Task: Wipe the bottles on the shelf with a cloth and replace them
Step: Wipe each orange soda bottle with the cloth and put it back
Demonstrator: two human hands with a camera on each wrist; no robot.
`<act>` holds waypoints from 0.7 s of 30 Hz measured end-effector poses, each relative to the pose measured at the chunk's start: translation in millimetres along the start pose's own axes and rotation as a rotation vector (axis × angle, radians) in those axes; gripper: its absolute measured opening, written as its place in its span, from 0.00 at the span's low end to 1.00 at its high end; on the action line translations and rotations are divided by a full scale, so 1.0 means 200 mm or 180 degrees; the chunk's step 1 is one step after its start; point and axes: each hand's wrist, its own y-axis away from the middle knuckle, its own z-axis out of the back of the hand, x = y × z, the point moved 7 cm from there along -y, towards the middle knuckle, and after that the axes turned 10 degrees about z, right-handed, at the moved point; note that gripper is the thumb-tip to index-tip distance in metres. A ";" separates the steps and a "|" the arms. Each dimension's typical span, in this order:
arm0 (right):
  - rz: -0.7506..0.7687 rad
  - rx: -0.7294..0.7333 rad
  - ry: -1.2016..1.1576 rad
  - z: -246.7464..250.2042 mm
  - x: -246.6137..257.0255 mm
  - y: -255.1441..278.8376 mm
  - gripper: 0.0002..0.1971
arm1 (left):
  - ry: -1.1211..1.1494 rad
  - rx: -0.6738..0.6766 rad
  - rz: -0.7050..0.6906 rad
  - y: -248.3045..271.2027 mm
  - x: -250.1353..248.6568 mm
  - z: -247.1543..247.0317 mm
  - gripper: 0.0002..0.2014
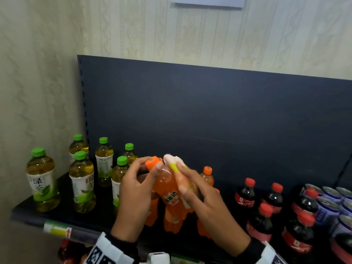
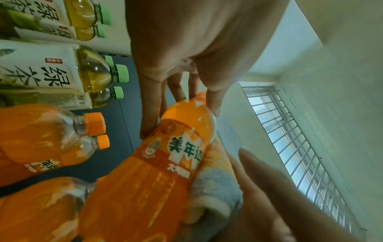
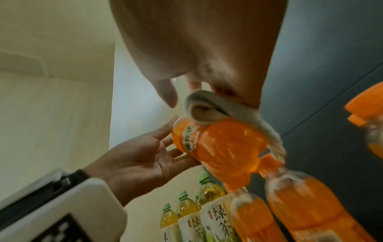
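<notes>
- Gripped tilted orange-capped plastic bottle of orange soda [image 1: 170,197] by the neck with curled left hand [image 1: 135,191].
- Pinched pale fluffy folded cloth [image 1: 173,160] in right hand [image 1: 202,199], pressed onto bottle between both hands.

In the middle of the head view, the orange bottle [image 1: 169,189] is clear, glossy plastic with a slick printed label and a smooth plastic cap. The cloth [image 1: 172,160] against it is soft, fluffy terry. Behind them, the back panel [image 1: 209,111] looks like matt, dark painted metal. At lower right, the cans [image 1: 332,194] have shiny metal tops.
</notes>
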 end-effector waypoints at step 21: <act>-0.0043 -0.0294 0.0248 -0.10 -0.19 0.04 0.23 | -0.0027 0.0004 -0.0033 -0.02 0.04 -0.04 0.12</act>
